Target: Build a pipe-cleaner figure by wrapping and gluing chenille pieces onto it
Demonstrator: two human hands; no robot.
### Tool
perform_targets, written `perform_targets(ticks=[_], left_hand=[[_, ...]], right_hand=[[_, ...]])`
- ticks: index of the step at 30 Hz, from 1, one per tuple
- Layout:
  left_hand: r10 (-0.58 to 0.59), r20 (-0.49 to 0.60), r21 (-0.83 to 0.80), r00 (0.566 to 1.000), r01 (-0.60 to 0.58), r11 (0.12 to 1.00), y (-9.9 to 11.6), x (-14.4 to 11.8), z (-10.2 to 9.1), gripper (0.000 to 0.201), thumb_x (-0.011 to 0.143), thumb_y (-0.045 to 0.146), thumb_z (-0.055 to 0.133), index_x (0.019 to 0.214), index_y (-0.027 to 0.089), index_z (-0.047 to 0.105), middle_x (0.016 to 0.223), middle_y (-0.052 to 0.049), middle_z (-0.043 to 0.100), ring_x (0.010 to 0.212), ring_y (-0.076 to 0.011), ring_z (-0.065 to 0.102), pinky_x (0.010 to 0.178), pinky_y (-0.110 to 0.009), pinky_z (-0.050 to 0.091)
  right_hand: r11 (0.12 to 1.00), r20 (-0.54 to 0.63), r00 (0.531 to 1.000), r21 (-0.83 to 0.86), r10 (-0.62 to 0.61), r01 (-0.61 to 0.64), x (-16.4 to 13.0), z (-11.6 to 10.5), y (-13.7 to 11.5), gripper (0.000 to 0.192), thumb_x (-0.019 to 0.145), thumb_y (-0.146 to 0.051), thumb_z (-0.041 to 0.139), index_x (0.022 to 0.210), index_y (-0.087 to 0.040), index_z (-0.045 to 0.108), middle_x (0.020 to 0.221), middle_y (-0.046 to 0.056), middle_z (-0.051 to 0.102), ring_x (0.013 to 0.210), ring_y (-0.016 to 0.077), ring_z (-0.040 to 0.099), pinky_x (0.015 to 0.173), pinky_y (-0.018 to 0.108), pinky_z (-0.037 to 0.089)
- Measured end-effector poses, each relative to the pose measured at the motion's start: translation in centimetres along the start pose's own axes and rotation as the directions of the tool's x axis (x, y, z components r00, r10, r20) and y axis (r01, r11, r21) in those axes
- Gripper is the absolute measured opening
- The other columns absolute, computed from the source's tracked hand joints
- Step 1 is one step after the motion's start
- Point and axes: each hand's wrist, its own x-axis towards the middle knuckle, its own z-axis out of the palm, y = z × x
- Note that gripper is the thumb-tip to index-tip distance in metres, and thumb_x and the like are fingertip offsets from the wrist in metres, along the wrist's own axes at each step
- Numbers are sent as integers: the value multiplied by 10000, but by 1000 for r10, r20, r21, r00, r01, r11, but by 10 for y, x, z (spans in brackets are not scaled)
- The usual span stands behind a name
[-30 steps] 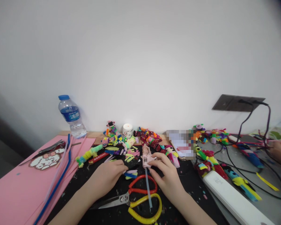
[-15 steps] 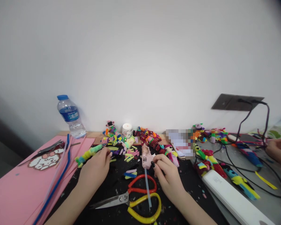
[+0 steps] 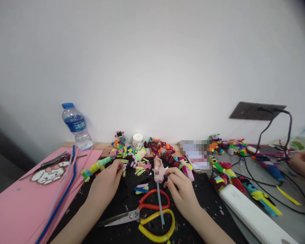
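Note:
My left hand (image 3: 107, 181) is closed at the pile of cut pipe cleaner pieces, with a short yellow pipe cleaner piece (image 3: 124, 170) at its pinched fingertips. Beside the pink glue gun (image 3: 158, 173), my right hand (image 3: 181, 188) has its fingers curled together; whatever they may hold is hidden. A clear glue stick (image 3: 160, 203) sticks out of the glue gun towards me, across the scissors (image 3: 134, 215) with red and yellow handles. Left of my left hand lies a green and yellow fuzzy pipe cleaner shape (image 3: 96, 167). Short blue, lilac and yellow pieces (image 3: 141, 188) lie between my hands.
Pink sheets (image 3: 12, 200) with dark scissors (image 3: 51, 161) and long pipe cleaners (image 3: 66, 193) lie left. A water bottle (image 3: 77, 127), paper cup (image 3: 137, 141) and pipe cleaner figures (image 3: 165, 150) line the wall. Right are a phone (image 3: 197, 157), white case (image 3: 256, 213), cables and another person's hand (image 3: 303, 164).
My left hand has shifted slightly right, and a yellow piece now stands at its fingertips. My right hand stays almost in place. The other person's hand at the right edge has moved a little.

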Motion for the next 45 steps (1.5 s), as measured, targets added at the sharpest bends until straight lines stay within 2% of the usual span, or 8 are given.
perform_targets(ticks=[5,9,13,16,20,27,40,45], left_hand=[[220,-26,-294,975,-218,931,5,-5,11,161,881,232,384,959,192,519,764,-13,628,647,-160,600,650,-259,465],[369,-5,-376,929,-344,860,12,-13,19,167,858,199,454,994,216,549,947,-23,650,850,-166,613,777,-251,469],[485,74,-438,871,-409,800,23,-22,21,163,853,163,488,985,232,554,887,12,658,798,-127,622,732,-186,471],[534,80,-449,842,-448,773,29,-27,22,143,858,167,494,972,222,559,895,5,655,796,-123,619,739,-181,465],[549,73,-454,832,-463,762,31,-29,24,126,866,202,495,969,213,568,897,-6,656,789,-129,614,729,-190,465],[537,113,-445,836,-440,780,32,-27,18,131,868,172,480,898,209,602,839,6,651,766,-125,597,712,-192,437],[517,100,-497,850,-407,766,34,-26,13,186,880,156,424,886,196,605,822,-13,655,749,-130,595,704,-202,437],[561,87,-465,823,-465,754,34,-28,14,194,884,158,411,904,194,600,827,-26,646,743,-137,588,692,-210,438]], right_hand=[[1000,7,1000,15,-17,17,0,2,1,166,850,-104,411,771,-189,531,864,54,553,802,171,539,711,283,437],[999,79,997,28,-26,24,-1,3,1,156,827,-95,467,890,-196,567,874,49,584,834,176,548,745,290,440],[996,151,985,54,-84,77,-4,8,-1,200,789,-141,583,981,-198,585,894,48,627,849,181,559,761,288,442],[993,198,974,65,-110,99,-5,11,-3,115,797,-173,596,910,-192,609,835,35,639,788,165,566,716,269,442],[994,202,974,42,-104,97,-5,12,-6,126,853,-151,490,802,-173,603,735,29,607,702,149,548,640,256,428],[994,148,986,80,-82,71,-6,8,-8,163,870,-144,420,808,-171,569,722,36,565,673,147,526,619,260,426],[999,108,994,40,-22,18,-5,10,-4,194,876,-111,383,768,-177,530,709,16,547,650,138,510,595,238,400],[999,150,989,32,14,-19,-4,11,-5,127,837,-117,464,728,-183,468,692,-13,481,625,127,454,560,233,369]])
